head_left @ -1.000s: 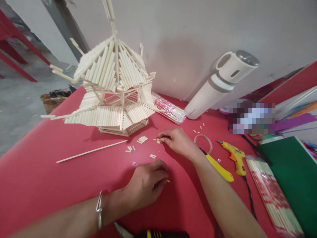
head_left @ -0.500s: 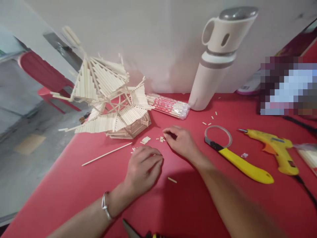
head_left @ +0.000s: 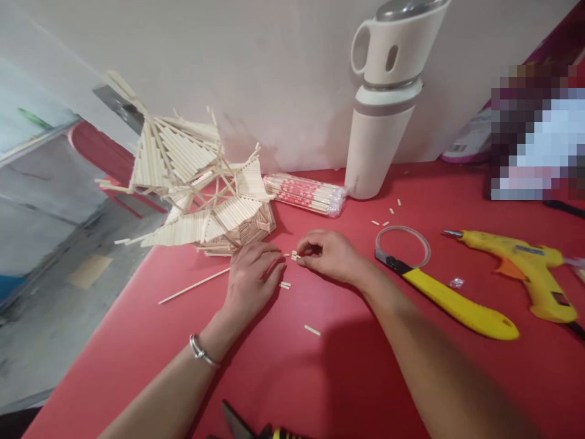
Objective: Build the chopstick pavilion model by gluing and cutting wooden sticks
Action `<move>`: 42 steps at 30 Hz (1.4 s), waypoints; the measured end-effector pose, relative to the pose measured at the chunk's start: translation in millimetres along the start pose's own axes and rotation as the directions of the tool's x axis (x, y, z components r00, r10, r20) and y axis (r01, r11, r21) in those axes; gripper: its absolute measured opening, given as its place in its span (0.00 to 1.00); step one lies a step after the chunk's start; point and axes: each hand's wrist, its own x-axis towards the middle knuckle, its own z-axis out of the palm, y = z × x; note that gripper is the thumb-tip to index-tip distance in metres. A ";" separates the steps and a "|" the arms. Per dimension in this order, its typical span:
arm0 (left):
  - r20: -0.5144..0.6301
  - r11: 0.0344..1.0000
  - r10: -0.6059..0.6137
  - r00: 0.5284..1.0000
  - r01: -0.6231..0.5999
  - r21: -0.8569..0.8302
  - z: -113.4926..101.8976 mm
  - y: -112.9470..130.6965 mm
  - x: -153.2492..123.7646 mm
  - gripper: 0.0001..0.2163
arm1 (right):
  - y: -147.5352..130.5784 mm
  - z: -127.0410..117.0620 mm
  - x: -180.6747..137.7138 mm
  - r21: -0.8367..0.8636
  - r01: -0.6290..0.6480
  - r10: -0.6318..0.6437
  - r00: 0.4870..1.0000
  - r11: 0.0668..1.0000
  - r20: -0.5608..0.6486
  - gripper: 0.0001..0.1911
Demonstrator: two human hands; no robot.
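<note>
My right hand (head_left: 333, 257) rests on the table with thumb and forefinger pinched at a little cluster of short wooden stick pieces (head_left: 294, 254). A piece seems to be between those fingertips. My left hand (head_left: 255, 274), with a silver bracelet on its wrist, lies just left of the cluster. Its fingers are curled down and close together; what lies under them is hidden. Two short pieces (head_left: 285, 285) sit beside the left thumb, and one longer piece (head_left: 312, 330) is nearer me. A long thin stick (head_left: 194, 286) runs partly behind my left hand.
A pagoda-like stick model (head_left: 201, 189) stands at the back left. Behind are a packet of sticks (head_left: 304, 194) and a white flask (head_left: 381, 128). To the right lie a yellow-handled cutter (head_left: 457, 305) and a yellow glue gun (head_left: 525, 262). Pliers-like jaws (head_left: 240, 421) show at the front edge.
My left hand has moved forward and slightly left, towards the small pieces, now covering some of them. My right hand has shifted slightly left, its fingertips closer to the cluster. The view has turned a little.
</note>
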 end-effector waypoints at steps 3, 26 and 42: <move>0.013 1.000 0.000 1.000 0.001 -0.011 -0.1 -1.7 1.0 0.06 | -1.4 0.9 0.3 -0.036 0.002 -0.002 1.000 0.999 -0.007 0.03; 0.042 0.994 -0.009 0.999 0.014 -0.109 5.0 -4.4 5.6 0.06 | -4.7 3.4 1.6 -0.104 -0.003 0.002 1.000 0.995 -0.014 0.04; -0.410 0.860 -0.436 0.801 0.505 0.073 -29.4 -44.7 -13.5 0.13 | -3.8 5.1 1.1 -0.067 -0.038 0.036 0.999 0.997 -0.030 0.04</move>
